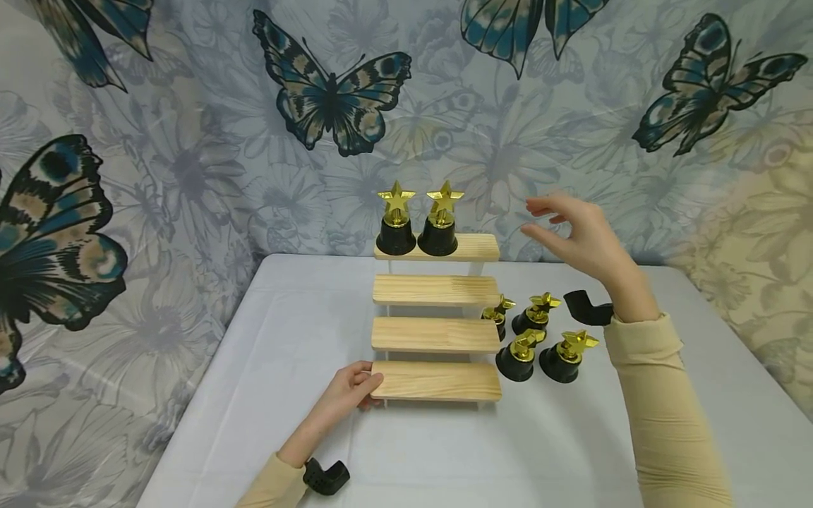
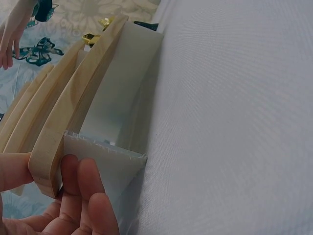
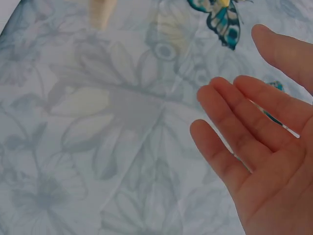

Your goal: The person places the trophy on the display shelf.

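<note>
A stepped wooden display stand (image 1: 438, 382) with several plank shelves stands on the table. My left hand (image 1: 351, 386) grips the left end of its lowest shelf, thumb on top and fingers curled beneath; the left wrist view shows this pinch on the plank (image 2: 46, 161) close up. Two gold star trophies on black bases, a left one (image 1: 396, 219) and a right one (image 1: 440, 219), stand side by side on the top shelf's left part. My right hand (image 1: 581, 236) hovers right of the top shelf, holding nothing, its fingers (image 3: 239, 132) extended and apart from the thumb.
Several more star trophies (image 1: 562, 357) stand on the white tablecloth (image 1: 267, 353) right of the stand, one partly hidden behind a shelf. A butterfly-patterned cloth (image 1: 209, 176) hangs behind the table. Each wrist carries a black mount (image 1: 587, 308).
</note>
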Available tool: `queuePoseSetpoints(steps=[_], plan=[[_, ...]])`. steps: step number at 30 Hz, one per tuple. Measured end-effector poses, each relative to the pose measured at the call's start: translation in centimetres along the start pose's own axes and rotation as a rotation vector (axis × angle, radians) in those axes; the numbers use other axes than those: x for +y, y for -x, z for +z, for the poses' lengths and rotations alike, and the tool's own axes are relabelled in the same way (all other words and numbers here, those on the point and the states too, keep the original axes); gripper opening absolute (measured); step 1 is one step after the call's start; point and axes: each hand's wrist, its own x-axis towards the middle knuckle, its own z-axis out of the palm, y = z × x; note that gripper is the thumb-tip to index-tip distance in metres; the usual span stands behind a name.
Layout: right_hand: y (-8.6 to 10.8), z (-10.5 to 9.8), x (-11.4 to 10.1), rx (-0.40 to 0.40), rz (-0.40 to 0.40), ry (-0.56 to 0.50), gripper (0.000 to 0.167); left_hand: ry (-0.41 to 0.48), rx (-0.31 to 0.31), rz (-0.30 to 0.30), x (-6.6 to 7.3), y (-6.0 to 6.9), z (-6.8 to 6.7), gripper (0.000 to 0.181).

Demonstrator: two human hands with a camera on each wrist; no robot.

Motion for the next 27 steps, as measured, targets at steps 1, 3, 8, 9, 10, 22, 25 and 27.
queuePoseSetpoints(steps=[1,3,8,9,10,22,25,27], plan=[[0.5,-0.1,0.2,-0.003,0.016,0.008,0.037,-0.003,-0.001,0.002,0.0,0.0,0.0,0.045],[1.6,-0.2,0.7,-0.01,0.04,0.01,0.037,-0.005,-0.001,0.002,0.0,0.0,0.0,0.044],[4.3,-0.4,1.8,-0.036,0.081,0.015,0.034,-0.002,0.005,-0.004,0.1,0.1,0.0,0.046],[4.8,-0.5,2.0,-0.043,0.085,0.014,0.034,0.001,0.005,-0.006,0.1,0.1,0.1,0.046],[5.4,-0.5,2.2,-0.049,0.089,0.015,0.034,0.004,0.006,-0.005,0.1,0.1,0.1,0.046],[11.8,-0.1,4.4,-0.05,0.102,0.014,0.033,-0.007,0.004,-0.013,1.9,0.8,0.3,0.036],[13.1,0.3,4.7,-0.047,0.121,-0.005,0.034,-0.002,0.008,-0.018,1.6,0.7,0.3,0.038],[13.9,0.6,5.0,-0.048,0.137,-0.014,0.035,-0.002,0.011,-0.024,1.0,0.5,0.3,0.039]])
